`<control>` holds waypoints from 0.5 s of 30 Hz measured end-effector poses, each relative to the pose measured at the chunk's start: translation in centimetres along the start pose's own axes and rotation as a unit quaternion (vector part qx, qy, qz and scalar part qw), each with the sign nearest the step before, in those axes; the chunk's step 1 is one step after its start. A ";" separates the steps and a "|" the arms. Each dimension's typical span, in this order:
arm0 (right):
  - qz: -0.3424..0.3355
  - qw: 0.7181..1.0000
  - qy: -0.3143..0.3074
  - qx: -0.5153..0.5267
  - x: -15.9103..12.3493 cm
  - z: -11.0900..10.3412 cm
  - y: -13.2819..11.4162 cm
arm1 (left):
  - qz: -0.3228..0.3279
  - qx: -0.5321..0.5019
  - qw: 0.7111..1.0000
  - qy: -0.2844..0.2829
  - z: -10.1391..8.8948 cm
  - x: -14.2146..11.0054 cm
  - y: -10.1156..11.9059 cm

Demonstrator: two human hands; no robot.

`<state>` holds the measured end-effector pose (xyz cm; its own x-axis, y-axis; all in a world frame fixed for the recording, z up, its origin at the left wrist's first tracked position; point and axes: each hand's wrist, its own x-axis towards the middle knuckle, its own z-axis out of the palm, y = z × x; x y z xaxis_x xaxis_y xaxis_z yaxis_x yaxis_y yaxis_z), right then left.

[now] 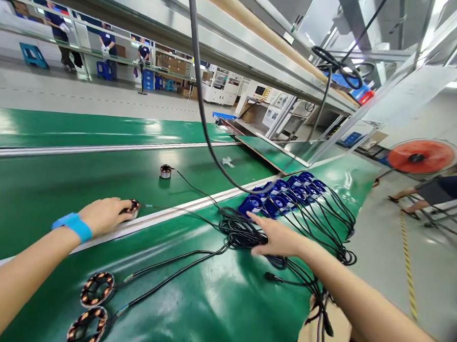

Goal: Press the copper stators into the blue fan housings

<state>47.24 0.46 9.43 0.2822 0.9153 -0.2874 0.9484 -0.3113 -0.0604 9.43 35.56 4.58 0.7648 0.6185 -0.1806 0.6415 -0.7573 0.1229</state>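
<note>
Left hand (105,215): blue wristband (73,225) worn at the wrist; fingers curled over a small wound coil (133,208), which is held at the pale rail (180,208) between the green conveyor belt (59,193) and the green counter (214,303). A thin lead is seen running from this coil to the right.

Right hand (280,239): laid flat, fingers spread and open, palm down on a bundle of black cables (240,232) on the counter; nothing is gripped.

Second small coil (165,171): upright on the conveyor belt, well apart from the left hand, with a thin wire trailing toward the rail.

Two flat copper-wound stators (97,289): laid side by side near the counter's front edge, each joined to a black cable.

Blue parts (284,194): ranked in rows beyond the right hand, each with a black lead trailing over the counter's right edge.

Hanging black hose (201,103): looped down from overhead to the counter.

Orange fan (421,156): standing at far right on the floor.

Other persons: seen in the distance, upper left.
</note>
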 end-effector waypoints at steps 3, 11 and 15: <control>0.006 0.996 0.016 0.083 0.1 6.2 2.7 | -0.022 -0.014 1.000 0.001 1.3 -4.9 0.7; 0.024 0.994 -0.029 0.100 -7.4 5.8 6.6 | -0.052 -0.075 0.995 -0.042 2.6 -13.6 4.8; -0.048 0.991 0.077 0.098 -4.3 2.7 2.8 | -0.069 -0.061 0.993 -0.072 3.1 -15.5 6.4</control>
<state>48.31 -5.03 7.90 0.2249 0.9665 -0.1233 0.9296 -0.2508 -0.2701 1.52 20.47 5.15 0.6574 0.6718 -0.3412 0.7494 -0.6303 0.2027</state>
